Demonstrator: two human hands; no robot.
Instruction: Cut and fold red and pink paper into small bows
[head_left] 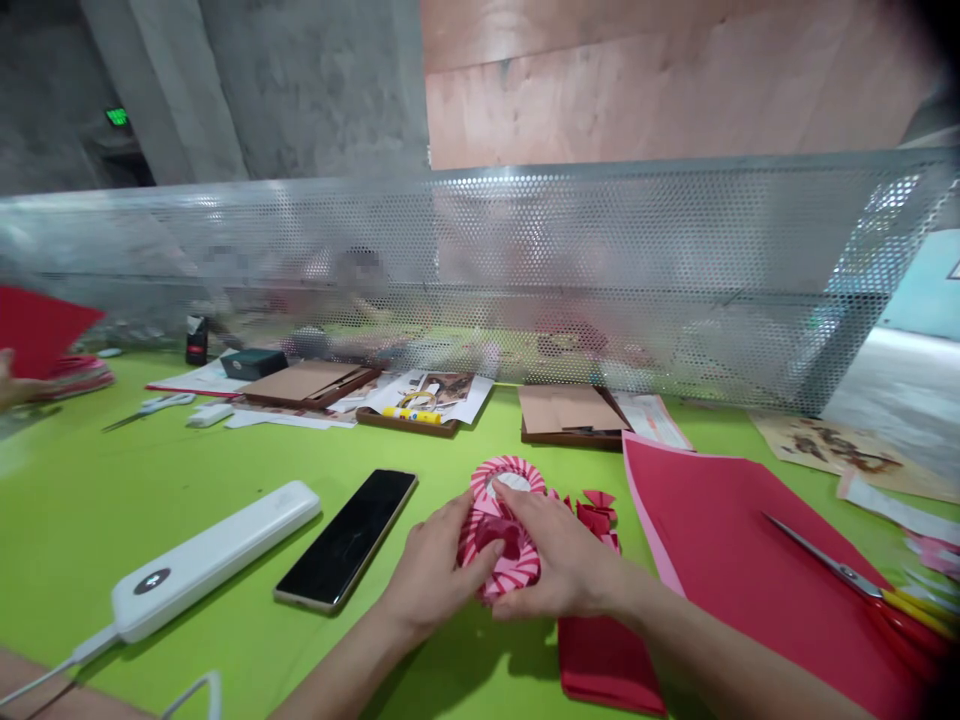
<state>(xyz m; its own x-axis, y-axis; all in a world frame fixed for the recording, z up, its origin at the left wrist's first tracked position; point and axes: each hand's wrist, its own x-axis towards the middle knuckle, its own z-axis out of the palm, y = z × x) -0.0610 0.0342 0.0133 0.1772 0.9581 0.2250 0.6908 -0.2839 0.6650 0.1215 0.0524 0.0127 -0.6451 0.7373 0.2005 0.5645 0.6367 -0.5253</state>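
Between my two hands is a pink-and-red striped paper rosette [529, 573], pleated around its rim and dark pink in the middle. My left hand [442, 560] grips its left side, the thumb lying across the front. From the right, my right hand [559, 560] closes on it with fingers over the top. A second striped ring with a white centre [510, 485] shows just behind, touching or joined to the first; I cannot tell which. Small red paper pieces [598, 515] lie beyond my right hand, and a folded red paper stack [609, 665] lies beneath my right forearm.
Red sheets [720, 540] lie at right, with scissors [847, 575] on them. A black phone [349, 540] and a white cabled device [217, 560] lie at left. Brown trays [574, 437] stand before a perforated metal screen [600, 260]. Another person's hand [15, 385] is far left.
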